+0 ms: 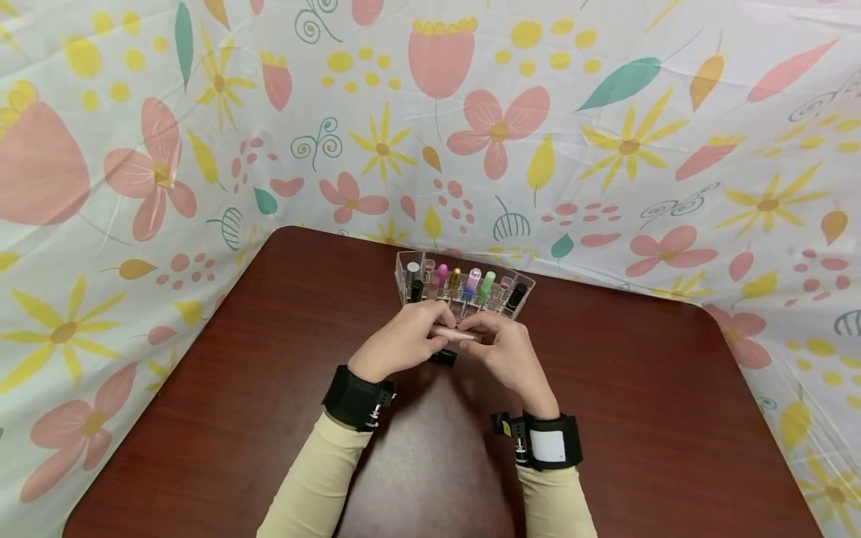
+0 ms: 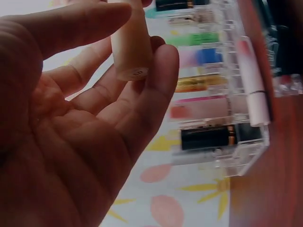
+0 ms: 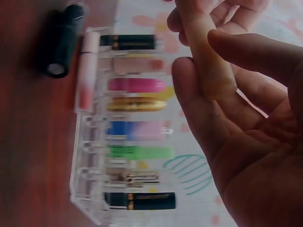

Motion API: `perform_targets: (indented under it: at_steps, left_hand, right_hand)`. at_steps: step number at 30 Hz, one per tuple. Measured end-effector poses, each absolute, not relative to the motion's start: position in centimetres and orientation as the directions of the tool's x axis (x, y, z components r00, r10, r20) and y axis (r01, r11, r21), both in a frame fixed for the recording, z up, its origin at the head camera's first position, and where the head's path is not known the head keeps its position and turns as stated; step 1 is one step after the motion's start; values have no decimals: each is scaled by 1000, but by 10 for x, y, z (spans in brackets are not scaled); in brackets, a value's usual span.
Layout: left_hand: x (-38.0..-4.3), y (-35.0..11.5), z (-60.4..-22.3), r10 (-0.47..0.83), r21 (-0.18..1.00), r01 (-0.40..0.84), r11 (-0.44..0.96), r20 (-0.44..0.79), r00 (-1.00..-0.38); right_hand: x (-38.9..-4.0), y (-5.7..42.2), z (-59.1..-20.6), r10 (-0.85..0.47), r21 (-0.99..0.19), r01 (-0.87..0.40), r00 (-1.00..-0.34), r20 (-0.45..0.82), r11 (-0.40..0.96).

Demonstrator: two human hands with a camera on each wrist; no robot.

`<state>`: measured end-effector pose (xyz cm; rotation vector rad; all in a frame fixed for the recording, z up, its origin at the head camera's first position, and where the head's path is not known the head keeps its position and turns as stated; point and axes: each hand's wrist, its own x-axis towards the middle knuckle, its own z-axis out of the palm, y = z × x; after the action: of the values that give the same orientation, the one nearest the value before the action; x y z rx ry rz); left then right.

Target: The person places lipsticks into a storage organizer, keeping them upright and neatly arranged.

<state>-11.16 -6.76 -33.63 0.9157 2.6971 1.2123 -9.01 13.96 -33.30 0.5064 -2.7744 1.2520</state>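
Observation:
Both hands hold a slim cream-beige cosmetic tube (image 1: 456,335) between them, lying roughly crosswise just in front of a clear lipstick organizer (image 1: 528,281). My left hand (image 1: 403,340) pinches one end between thumb and fingers. At the other end my right hand (image 1: 509,353) grips it the same way. Small print marks the flat base of the tube (image 2: 131,47) in the left wrist view. Seen from the right wrist, the thumb presses along the side of the tube (image 3: 208,52).
The organizer carries several lipsticks, among them a magenta one (image 3: 135,85), a gold one (image 3: 137,104) and a green one (image 3: 139,152). A pink-and-white lip gloss tube (image 3: 88,71) lies along its front. Nearby on the brown table (image 1: 269,359) is a black tube (image 1: 444,357). Flowered cloth (image 1: 430,149) hangs behind.

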Motion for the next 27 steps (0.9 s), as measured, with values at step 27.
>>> perform_targets:
  at_steps: [27]
  left_hand:
    - [-117, -52, -355, 442, 945, 181, 273, 43, -896]
  right_hand:
    - [-103, 124, -358, 26, -981, 6, -1000, -11, -193]
